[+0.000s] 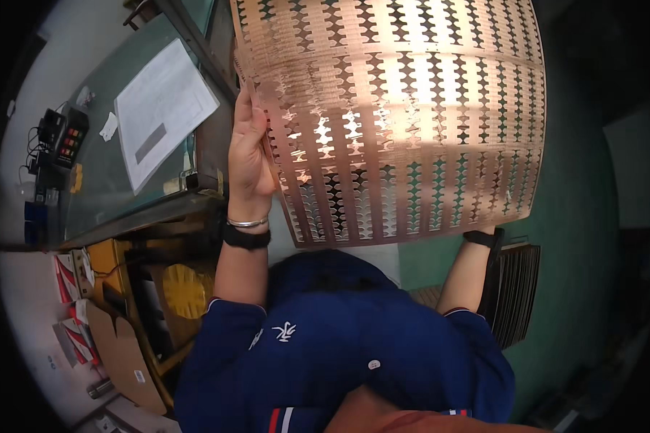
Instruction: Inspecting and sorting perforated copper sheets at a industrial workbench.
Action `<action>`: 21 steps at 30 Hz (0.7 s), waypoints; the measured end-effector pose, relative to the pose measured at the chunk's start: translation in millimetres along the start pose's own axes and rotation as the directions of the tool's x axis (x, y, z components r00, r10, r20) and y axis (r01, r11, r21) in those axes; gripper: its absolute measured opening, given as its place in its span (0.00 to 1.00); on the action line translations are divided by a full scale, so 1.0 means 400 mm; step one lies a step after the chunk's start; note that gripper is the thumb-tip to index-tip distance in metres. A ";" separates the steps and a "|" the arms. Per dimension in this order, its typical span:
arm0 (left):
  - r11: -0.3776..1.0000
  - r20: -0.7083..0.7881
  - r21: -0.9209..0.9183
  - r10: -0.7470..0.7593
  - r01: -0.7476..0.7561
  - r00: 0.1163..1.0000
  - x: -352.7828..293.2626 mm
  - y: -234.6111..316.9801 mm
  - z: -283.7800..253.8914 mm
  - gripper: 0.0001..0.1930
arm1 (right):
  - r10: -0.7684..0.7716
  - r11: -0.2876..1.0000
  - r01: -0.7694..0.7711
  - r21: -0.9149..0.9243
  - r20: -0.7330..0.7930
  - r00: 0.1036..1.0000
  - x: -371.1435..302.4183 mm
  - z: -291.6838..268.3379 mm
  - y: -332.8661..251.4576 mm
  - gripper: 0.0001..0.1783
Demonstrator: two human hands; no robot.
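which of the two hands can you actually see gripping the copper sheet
The left hand, gripping the left edge of the punched copper sheet. The right hand is hidden behind the sheet; only its forearm and black wristband show below.

Right hand hidden behind perforated copper sheet [404, 115]; only wrist with black band [482, 237] shows below sheet's lower edge, grip cannot be told. Sheet's top cut off by upper picture edge. Left hand [249, 155] seen from back, fingers mostly tucked behind sheet's edge. Print on white paper [162, 108] too small to tell. Small black device [65, 133] with coloured buttons on glass surface [101, 187] too small to identify. Dark stack [516, 289] at right partly covered by forearm
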State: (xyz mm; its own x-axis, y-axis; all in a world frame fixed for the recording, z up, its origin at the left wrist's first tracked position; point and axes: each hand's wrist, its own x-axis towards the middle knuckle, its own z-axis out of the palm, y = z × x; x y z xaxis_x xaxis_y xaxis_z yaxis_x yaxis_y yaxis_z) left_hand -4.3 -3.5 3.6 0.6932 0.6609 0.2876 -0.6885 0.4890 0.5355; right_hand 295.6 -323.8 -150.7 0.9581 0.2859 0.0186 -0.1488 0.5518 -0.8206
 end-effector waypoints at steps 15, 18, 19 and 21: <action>0.997 -0.072 0.043 0.072 -0.069 0.995 0.014 0.014 -0.059 0.20 | -0.097 0.995 0.096 0.012 0.184 0.978 -0.117 0.105 -0.188 0.22; 0.995 -0.028 0.031 0.096 -0.096 0.995 0.016 0.013 -0.071 0.20 | -0.105 0.994 0.105 0.008 0.191 0.976 -0.117 0.091 -0.188 0.24; 0.996 -0.022 0.024 0.087 -0.086 0.996 0.016 0.012 -0.074 0.20 | -0.107 0.994 0.109 0.003 0.199 0.974 -0.121 0.094 -0.188 0.24; 0.992 -0.034 0.032 0.123 -0.122 0.992 0.016 0.009 -0.080 0.21 | -0.126 0.991 0.134 -0.027 0.195 0.973 -0.131 0.112 -0.195 0.26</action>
State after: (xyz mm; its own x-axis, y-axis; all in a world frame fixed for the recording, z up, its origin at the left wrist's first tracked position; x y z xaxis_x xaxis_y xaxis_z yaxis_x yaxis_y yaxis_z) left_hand -9.3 20.6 -18.0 0.5958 0.7350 0.3238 -0.7605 0.3866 0.5218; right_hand 246.0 -346.5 -62.1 0.9028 0.3614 0.2331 -0.0127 0.5641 -0.8256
